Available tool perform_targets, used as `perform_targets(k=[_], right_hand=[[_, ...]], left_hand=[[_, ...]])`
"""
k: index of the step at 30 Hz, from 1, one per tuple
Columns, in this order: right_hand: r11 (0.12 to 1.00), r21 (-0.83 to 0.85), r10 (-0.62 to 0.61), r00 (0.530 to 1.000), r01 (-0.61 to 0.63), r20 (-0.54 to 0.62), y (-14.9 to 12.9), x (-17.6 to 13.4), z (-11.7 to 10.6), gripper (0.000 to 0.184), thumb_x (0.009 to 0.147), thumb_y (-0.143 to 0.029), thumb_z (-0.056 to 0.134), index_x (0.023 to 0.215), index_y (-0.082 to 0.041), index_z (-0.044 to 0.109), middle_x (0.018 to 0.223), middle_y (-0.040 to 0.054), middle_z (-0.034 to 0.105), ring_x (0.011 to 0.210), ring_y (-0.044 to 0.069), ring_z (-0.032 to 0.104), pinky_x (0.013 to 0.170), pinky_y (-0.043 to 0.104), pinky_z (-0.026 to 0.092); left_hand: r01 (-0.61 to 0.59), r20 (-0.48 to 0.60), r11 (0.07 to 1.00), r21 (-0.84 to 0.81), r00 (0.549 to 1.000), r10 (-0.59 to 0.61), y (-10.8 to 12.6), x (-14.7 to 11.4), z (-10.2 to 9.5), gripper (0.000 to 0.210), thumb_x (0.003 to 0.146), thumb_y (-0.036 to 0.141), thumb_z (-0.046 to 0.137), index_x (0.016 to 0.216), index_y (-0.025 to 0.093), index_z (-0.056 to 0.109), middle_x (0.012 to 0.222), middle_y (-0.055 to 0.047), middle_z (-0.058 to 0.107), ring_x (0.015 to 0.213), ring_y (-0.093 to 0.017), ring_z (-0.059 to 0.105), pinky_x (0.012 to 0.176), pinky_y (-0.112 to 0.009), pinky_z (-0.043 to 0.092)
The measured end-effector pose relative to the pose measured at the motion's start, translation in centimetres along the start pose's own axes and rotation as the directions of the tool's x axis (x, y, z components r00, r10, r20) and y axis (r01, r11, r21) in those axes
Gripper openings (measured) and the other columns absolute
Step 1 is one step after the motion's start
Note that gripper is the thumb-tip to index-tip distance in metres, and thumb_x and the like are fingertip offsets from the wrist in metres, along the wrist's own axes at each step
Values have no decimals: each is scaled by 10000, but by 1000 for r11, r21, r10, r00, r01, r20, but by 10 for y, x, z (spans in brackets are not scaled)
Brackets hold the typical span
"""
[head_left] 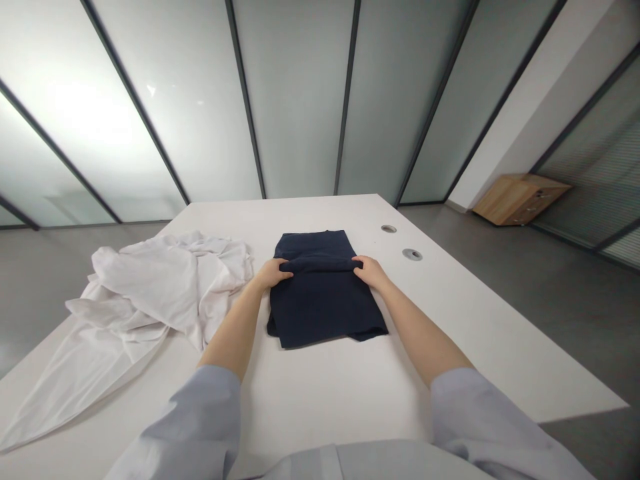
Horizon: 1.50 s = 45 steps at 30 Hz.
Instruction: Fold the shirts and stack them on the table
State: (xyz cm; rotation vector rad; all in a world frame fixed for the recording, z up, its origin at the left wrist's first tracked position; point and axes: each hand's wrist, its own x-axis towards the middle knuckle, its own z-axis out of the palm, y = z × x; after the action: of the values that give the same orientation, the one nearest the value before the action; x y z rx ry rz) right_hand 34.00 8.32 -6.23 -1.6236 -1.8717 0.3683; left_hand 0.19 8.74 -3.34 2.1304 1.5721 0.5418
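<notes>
A dark navy garment [325, 307], folded into a rough rectangle, lies on the white table [330, 393] in front of me. Its exact kind cannot be made out. My left hand [273, 273] grips a raised fold at the garment's left edge, thumb toward me. At the right edge my right hand [369, 272] pinches the same fold, which runs straight between the two hands. The far part of the cloth lies flat beyond the fold, and the near edge is slightly uneven. Some fingers are hidden beneath the cloth.
A crumpled white cloth [165, 287] spreads over the table's left side, close to my left forearm. Two round cable holes, a farther one [389, 229] and a nearer one [413, 255], are on the right. A wooden drawer cabinet [520, 199] stands beyond, near frosted glass panels [295, 100].
</notes>
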Motion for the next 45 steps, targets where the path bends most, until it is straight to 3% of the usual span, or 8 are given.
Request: perform_targets(k=[8, 15, 21, 25, 31, 35, 39, 45], right_hand=[[981, -121, -174, 968, 154, -179, -8, -4, -4, 203, 674, -117, 552, 803, -216, 674, 1006, 96, 652, 998, 263, 558, 915, 390, 441], [982, 158, -68, 977, 101, -203, -21, -9, -5, 154, 696, -211, 454, 768, -221, 589, 747, 23, 632, 700, 200, 554, 693, 321, 444], [965, 252, -4, 966, 72, -258, -38, -5, -21, 141, 644, -244, 437, 658, -217, 574, 634, 5, 583, 633, 183, 507, 617, 292, 401], [962, 266, -18, 985, 64, -173, -47, 10, -38, 166, 619, -231, 438, 612, -211, 602, 590, 2, 592, 615, 185, 515, 598, 291, 391], [978, 125, -120, 938, 169, -326, -62, 58, -77, 222, 661, -172, 472, 709, -188, 688, 699, 26, 675, 727, 212, 592, 696, 313, 447], [950, 56, -251, 858, 307, -448, -70, 81, -98, 350, 729, -147, 481, 985, -181, 717, 1023, 64, 705, 982, 246, 614, 906, 384, 449], [941, 5, -309, 865, 339, -396, -58, 68, -80, 400, 749, -122, 488, 1075, -206, 705, 1195, 58, 658, 1161, 245, 549, 1044, 436, 386], [974, -10, -226, 961, 227, -157, -17, 4, -10, 338, 689, -74, 515, 896, -233, 730, 1194, 45, 667, 1145, 226, 574, 1042, 424, 409]], left_hand=[[-72, -243, 961, 268, 960, 140, 7, -8, -3, 284, 662, 395, 712, 892, 229, 731, 1333, -98, 543, 1327, -371, 375, 1123, -515, 235], [-49, -32, 989, 136, 998, 53, 18, -9, -15, 319, 669, 301, 606, 950, 168, 682, 886, -74, 708, 881, -280, 656, 842, -390, 491], [26, 238, 977, -210, 971, 26, 28, -18, -44, 291, 653, 372, 576, 818, 177, 714, 777, -19, 718, 754, -227, 656, 643, -285, 502], [129, 353, 974, -186, 934, -56, 43, -11, -67, 273, 639, 349, 544, 732, 161, 718, 681, -30, 696, 671, -218, 638, 571, -277, 477], [-68, -39, 971, 229, 996, 79, 78, 33, -114, 294, 694, 354, 569, 849, 150, 715, 799, -36, 690, 831, -223, 622, 757, -286, 469], [-73, -348, 927, 368, 914, 210, 92, 45, -129, 351, 751, 300, 550, 1045, 145, 661, 1003, -79, 673, 1013, -268, 584, 910, -359, 420], [-73, -397, 927, 369, 889, 228, 79, 33, -98, 367, 770, 227, 544, 1127, 163, 604, 1132, -114, 636, 1120, -300, 534, 986, -405, 376], [-34, -206, 936, 350, 972, 112, 26, -8, -5, 361, 709, 167, 593, 1068, 202, 590, 1156, -118, 636, 1154, -300, 536, 1004, -405, 383]])
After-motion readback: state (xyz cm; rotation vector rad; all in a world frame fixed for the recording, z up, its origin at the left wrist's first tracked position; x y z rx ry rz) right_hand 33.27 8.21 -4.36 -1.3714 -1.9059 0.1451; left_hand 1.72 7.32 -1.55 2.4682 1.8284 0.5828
